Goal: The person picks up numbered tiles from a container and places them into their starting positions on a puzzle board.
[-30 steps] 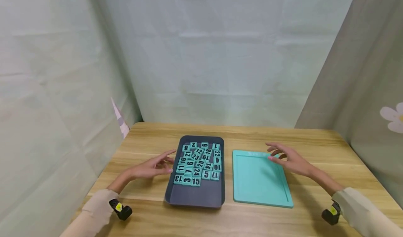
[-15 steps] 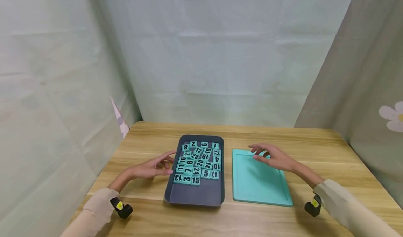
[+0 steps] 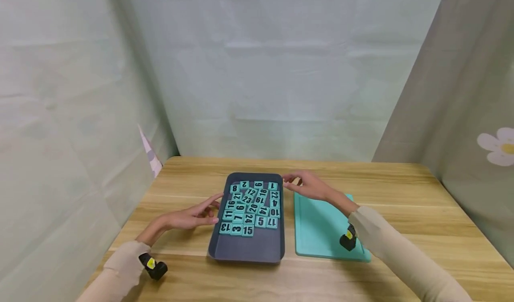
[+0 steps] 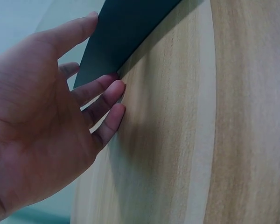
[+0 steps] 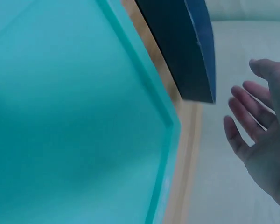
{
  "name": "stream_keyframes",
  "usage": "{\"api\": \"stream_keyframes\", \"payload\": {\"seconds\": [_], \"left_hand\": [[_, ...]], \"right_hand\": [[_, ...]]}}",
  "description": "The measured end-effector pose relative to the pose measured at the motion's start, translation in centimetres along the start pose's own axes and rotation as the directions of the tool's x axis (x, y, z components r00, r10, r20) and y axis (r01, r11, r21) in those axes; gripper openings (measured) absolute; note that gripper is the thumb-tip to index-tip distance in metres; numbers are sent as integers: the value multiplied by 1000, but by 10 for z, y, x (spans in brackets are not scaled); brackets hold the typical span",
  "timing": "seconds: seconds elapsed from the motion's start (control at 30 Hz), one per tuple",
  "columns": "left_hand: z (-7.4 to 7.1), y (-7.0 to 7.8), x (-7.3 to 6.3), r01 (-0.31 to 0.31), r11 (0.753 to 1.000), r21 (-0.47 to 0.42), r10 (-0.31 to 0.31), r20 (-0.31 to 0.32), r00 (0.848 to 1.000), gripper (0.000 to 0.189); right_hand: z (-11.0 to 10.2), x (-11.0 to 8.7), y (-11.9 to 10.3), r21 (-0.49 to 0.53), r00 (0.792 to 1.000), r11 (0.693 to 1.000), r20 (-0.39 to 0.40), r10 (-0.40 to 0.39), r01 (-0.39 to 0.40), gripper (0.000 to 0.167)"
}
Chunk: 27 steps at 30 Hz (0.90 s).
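Observation:
A dark grey tray [image 3: 249, 251] lies on the table, holding several turquoise number tiles [image 3: 247, 230] with black numerals, face up and turned various ways. At its left side is my left hand [image 3: 188, 216], thumb and fingertips right at the wall; the left wrist view shows the relaxed fingers of this hand [image 4: 42, 107] alongside the tray [image 4: 126, 28]. My right hand [image 3: 308, 186] hovers by the tray's far right corner, fingers loosely bent. Nothing shows in its grasp in the right wrist view, where the palm [image 5: 270, 144] faces the tray corner [image 5: 182, 51].
A turquoise square board [image 3: 321, 235] with a raised rim lies right of the tray, partly covered by my right forearm. The wooden table [image 3: 192, 279] ends at pale curtains [image 3: 281, 92] behind and at the sides.
My right hand has swept left across the board, from its far right corner to the tray's far right corner. The left hand stays at the tray's left side.

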<state>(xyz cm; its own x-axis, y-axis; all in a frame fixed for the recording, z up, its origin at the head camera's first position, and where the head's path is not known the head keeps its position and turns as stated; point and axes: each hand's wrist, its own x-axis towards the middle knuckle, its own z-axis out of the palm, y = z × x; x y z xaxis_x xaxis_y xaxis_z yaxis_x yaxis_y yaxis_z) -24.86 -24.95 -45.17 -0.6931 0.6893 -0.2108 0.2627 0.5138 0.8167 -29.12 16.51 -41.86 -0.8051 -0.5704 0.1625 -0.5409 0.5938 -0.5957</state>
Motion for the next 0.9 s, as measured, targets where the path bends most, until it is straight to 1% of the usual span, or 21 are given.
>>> {"api": "stream_keyframes", "payload": {"seconds": [0.13,0.23,0.33,0.47,0.53,0.67,0.8,0.9], "left_hand": [[0,0,-2,7,1000,-6,-7,10,1000,81],[1,-1,-2,6,1000,-12,-6,15,1000,80],[3,-3,0,-2,1000,-17,2,16,1000,81],[6,-3,1,-7,1000,-28,8,20,1000,81],[7,-4,1,-2,1000,-31,2,22,1000,81],[8,-5,0,10,999,-34,-9,23,1000,81],[9,-5,-1,6,999,-35,-5,18,1000,81],[10,-3,-2,-6,999,-40,7,22,1000,81]], "right_hand": [[18,21,-3,-67,998,997,-38,-51,48,37],[29,30,-4,-168,994,983,-70,-84,71,35],[38,36,-3,-310,990,949,-110,-90,51,33],[45,38,-1,-463,990,886,-134,-35,-32,32],[47,38,-1,-499,991,864,-131,3,-69,32],[50,41,-4,-541,993,834,-91,69,-108,34],[51,43,-8,-563,993,817,-72,98,-122,32],[52,44,-11,-562,992,817,-70,108,-128,30]]}}
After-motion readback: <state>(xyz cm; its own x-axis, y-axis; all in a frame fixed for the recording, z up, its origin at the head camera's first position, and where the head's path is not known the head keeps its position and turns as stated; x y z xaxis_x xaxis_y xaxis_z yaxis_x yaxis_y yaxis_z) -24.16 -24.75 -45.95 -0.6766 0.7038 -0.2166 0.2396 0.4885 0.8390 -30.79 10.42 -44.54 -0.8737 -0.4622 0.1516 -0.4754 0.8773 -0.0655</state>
